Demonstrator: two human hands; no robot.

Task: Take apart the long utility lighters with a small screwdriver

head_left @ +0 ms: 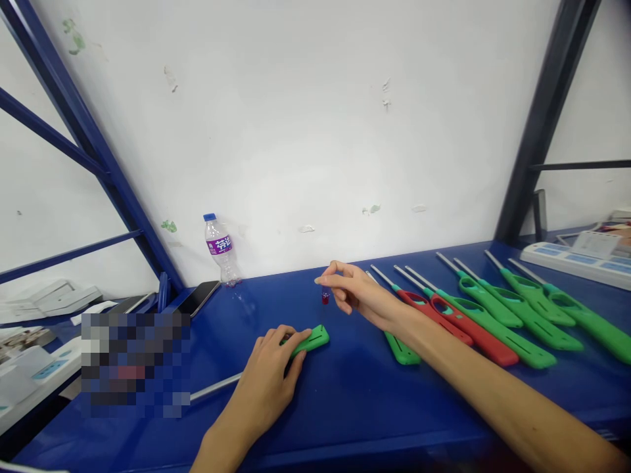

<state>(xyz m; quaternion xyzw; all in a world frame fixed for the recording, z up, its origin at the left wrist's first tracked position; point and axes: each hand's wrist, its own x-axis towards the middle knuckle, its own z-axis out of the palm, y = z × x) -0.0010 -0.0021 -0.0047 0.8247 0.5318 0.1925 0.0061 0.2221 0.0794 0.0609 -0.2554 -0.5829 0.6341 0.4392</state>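
Note:
On the blue table, my left hand point(273, 364) is closed around a green long-necked lighter point(314, 339). The lighter's metal tube points to the lower left, and the hand covers its middle. My right hand point(352, 289) is raised beyond it, thumb and fingertips pinched together. Just below that pinch shows a small clear piece with a red base point(325, 297). Its top is hidden by the fingers, so I cannot tell whether it is held or stands on the table. Under my right forearm lies another green lighter point(401, 348), partly covered.
Several green lighters point(557, 335) and red lighters point(497, 348) lie side by side on the right. A clear bottle point(219, 246) with a purple label stands by the wall. Left are a phone point(200, 297) and a pixelated patch. White power strips point(582, 263) lie far right.

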